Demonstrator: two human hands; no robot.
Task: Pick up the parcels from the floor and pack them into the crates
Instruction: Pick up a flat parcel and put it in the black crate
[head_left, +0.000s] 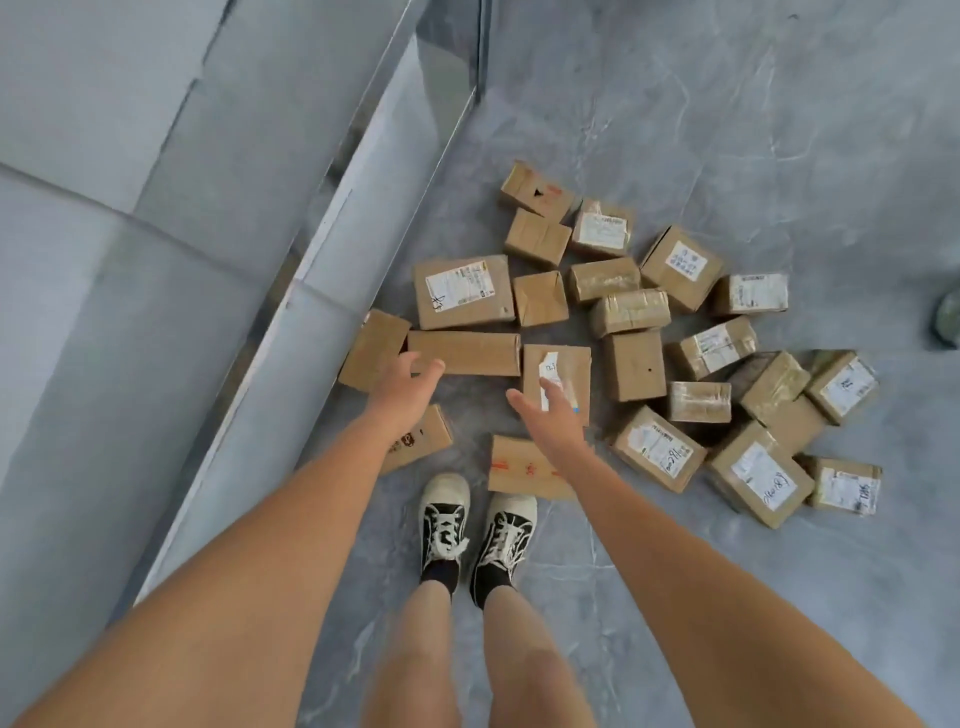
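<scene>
Several brown cardboard parcels lie scattered on the grey floor ahead of my feet. A long flat parcel (467, 353) lies just beyond my left hand (405, 384), which hovers open with fingers spread near its left end. My right hand (550, 415) is open too, stretched over a parcel with a torn white label (563, 364). Neither hand holds anything. A parcel with red marks (519, 467) lies under my right wrist, and another parcel (421, 441) peeks out beneath my left forearm. No crate is in view.
A grey wall or panel with a pale ledge (322, 291) runs diagonally along the left, close to the leftmost parcel (371, 348). My two feet in black-and-white sneakers (475, 525) stand just behind the pile. A greenish object (948, 317) sits at the right edge.
</scene>
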